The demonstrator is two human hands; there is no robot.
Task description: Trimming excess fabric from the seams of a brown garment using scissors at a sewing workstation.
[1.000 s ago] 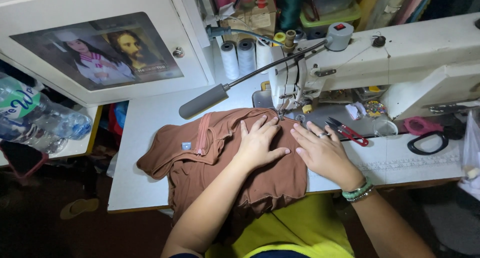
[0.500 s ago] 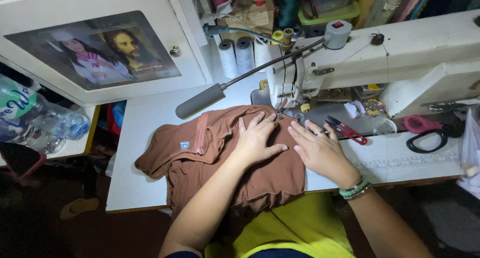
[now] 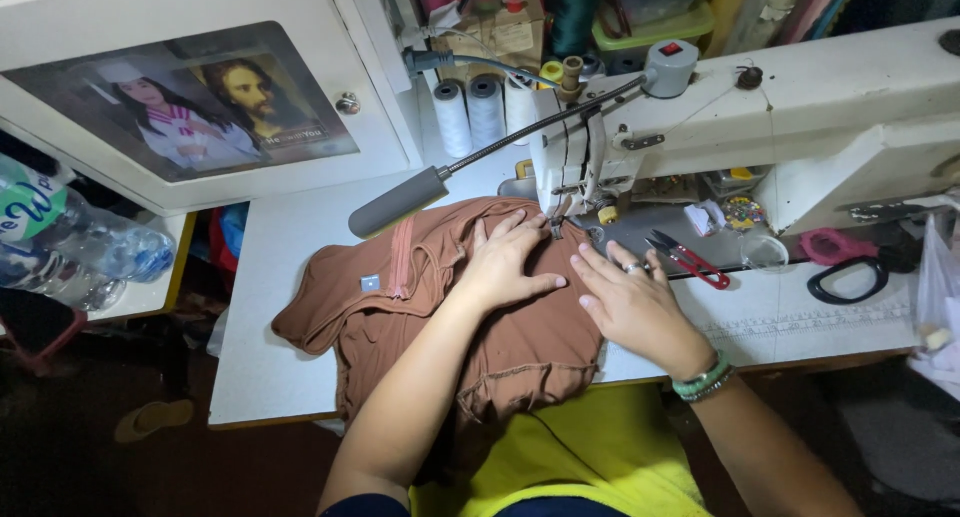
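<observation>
A brown garment point(image 3: 440, 317) lies on the white counter point(image 3: 280, 277) under both hands, the left hand point(image 3: 510, 262) and right hand point(image 3: 630, 302) pressed flat with fingers spread, gripping nothing. Just beyond their fingertips stands the white sewing machine point(image 3: 760, 127), with red snips point(image 3: 685, 259) beside the right hand and thread spools point(image 3: 470, 112) behind.

A white sewing table point(image 3: 300, 277) carries a white sewing machine point(image 3: 800, 117), a brown garment point(image 3: 430, 297) spread in front of it, red thread snips point(image 3: 688, 259), black-handled scissors point(image 3: 845, 277), and three white thread spools point(image 3: 485, 112) standing at the back
</observation>
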